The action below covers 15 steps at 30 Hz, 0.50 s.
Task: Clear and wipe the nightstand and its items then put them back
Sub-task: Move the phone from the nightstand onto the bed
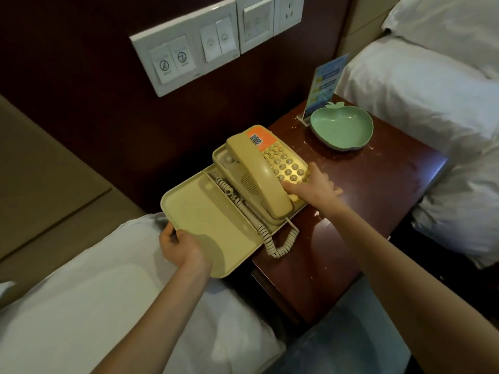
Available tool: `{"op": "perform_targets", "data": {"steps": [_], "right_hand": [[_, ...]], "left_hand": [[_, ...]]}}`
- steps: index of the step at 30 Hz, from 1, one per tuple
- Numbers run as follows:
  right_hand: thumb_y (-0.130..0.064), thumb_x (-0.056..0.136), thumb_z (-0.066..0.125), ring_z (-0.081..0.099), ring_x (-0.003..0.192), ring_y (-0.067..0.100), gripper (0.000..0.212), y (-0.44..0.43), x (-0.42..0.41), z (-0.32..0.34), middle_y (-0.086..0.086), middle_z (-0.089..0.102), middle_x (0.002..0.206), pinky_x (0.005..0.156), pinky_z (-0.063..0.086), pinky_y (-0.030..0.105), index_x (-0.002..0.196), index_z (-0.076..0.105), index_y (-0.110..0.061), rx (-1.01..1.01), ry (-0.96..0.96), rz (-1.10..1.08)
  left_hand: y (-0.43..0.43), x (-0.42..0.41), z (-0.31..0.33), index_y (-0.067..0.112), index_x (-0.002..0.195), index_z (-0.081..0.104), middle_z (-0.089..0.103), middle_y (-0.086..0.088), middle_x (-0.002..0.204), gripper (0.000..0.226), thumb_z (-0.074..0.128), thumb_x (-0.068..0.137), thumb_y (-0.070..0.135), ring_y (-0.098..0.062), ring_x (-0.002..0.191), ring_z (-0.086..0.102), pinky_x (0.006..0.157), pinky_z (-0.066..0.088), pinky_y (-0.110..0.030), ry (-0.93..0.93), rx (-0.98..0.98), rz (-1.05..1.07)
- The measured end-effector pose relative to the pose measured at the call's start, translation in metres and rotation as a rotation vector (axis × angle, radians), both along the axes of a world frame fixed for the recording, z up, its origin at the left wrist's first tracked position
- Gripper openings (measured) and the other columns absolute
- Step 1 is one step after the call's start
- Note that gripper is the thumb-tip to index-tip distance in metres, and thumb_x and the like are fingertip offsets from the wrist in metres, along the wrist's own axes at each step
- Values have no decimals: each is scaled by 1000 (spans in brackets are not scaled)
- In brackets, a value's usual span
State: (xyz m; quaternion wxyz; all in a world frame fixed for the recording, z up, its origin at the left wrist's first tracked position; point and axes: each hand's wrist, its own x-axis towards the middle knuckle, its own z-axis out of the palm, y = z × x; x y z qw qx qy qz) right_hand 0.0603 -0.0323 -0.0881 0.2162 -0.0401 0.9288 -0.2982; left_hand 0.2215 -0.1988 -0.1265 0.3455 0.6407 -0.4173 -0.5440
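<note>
Both hands grip a beige telephone set at the left edge of the nightstand.

The left hand [180,245] is closed on the near left rim of the tray [199,211] that overhangs the bed [81,306]. The right hand [314,184] clasps the right side of the telephone [259,171], fingers over the keypad, handset in its cradle. On the dark red worktop [364,198], well apart, sit a green apple-shaped dish [341,129] and, just behind it, an upright sign card [325,85].

two bare forearms [151,306] with no sleeves, watch or rings; blue trousers [351,333] below.
</note>
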Motion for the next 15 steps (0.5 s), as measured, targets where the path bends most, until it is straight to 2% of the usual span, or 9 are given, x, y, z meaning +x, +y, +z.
{"op": "perform_targets", "data": {"steps": [4,10,15], "right_hand": [[-57,74,66,27,132,36,89,-8,35,17,15,33,141,108,13,50,143,22,-21,-79,-3,-29],[-68,70,60,25,132,37,94,-30,97,30,15,32,140,108,10,54,142,21,-23,-141,28,24],[-69,68,62,24,132,40,101,-57,164,22,19,31,141,109,10,54,144,18,-18,-155,-85,101]], "left_hand": [[-10,31,11,16,115,59,60,-6,118,27,46,92,7,-26,104,57,80,45,-30,-2,-30,-11],[-39,99,36,19,115,59,59,-3,117,28,46,92,9,-19,93,54,80,45,-28,-41,-76,21],[-64,176,49,22,113,59,53,3,114,25,48,92,13,-21,105,52,88,44,-32,-91,-103,44]]}}
